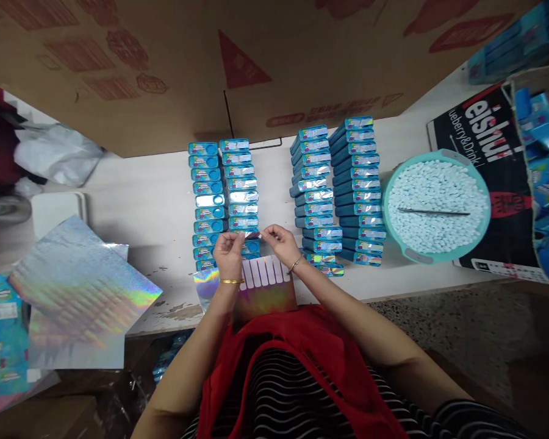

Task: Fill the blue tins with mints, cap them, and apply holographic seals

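My left hand [229, 255] and my right hand [281, 245] are close together, each in a pinch. Between their fingertips stretches a small shiny sticker strip [252, 234], just over the near end of a row of blue tins [244, 171]. Against my body lies a holographic sticker sheet [268, 297] with pale strip-shaped gaps, partly under my wrists. Left of that row runs another row of blue tins [208, 175], its near end hidden by my left hand. Two more rows of tins [314, 183] stand on the right, with shiny strips on their edges.
A turquoise basin [392, 228] of small pale pellets, with dark tweezers [432, 212] on top, stands right. Beside it is a black carton [489, 177]. A large cardboard box [174, 79] walls off the back. Holographic sheets [80, 292] overhang the table's left front edge.
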The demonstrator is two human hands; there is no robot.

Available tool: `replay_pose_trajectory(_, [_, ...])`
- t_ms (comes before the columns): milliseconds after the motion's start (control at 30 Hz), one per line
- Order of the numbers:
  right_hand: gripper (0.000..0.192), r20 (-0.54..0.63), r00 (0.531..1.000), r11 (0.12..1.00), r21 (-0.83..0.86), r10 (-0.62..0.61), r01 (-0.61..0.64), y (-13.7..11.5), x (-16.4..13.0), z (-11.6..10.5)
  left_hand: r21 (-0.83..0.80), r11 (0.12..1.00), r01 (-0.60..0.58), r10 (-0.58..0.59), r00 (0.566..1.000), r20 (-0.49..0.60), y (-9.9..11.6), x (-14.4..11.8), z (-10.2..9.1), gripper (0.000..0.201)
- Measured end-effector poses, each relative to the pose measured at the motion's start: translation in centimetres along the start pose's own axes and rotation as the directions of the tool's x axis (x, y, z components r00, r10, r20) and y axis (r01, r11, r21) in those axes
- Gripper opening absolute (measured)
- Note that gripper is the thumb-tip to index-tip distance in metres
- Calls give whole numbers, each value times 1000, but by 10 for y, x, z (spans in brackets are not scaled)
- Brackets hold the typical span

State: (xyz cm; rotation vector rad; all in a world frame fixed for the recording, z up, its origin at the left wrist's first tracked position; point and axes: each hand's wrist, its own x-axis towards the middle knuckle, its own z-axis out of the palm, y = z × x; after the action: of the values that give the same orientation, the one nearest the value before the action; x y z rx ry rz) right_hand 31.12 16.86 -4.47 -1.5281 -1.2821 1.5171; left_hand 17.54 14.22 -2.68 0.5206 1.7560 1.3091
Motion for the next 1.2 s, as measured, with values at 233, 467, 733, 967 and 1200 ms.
replay_pose_trajectory(233, [18, -18, 998, 884, -466, -62, 47, 2, 6, -4, 527, 764, -372, 359, 924, 133, -7, 9, -7, 12])
replay_pose_trajectory(467, [19, 67, 996, 780, -621, -52, 83, 6, 9, -2, 760, 583, -287, 308, 944, 120, -10, 6, -3, 10])
replay_pose_trajectory(733, [20, 39, 999, 793, -609, 29, 0, 9, 7, -1, 794, 553, -253, 289, 952, 101, -5, 10, -6, 25])
replay_pose_trajectory(967, [33, 244, 969, 630, -759, 37, 167, -10, -9, 1, 781, 522, -343, 324, 927, 191, -5, 13, -12, 20])
replay_pose_trajectory(1200, [38, 245, 959, 578, -766, -141, 281, -28, -24, 0, 671, 525, -524, 240, 847, 473, 16, 23, -66, 21])
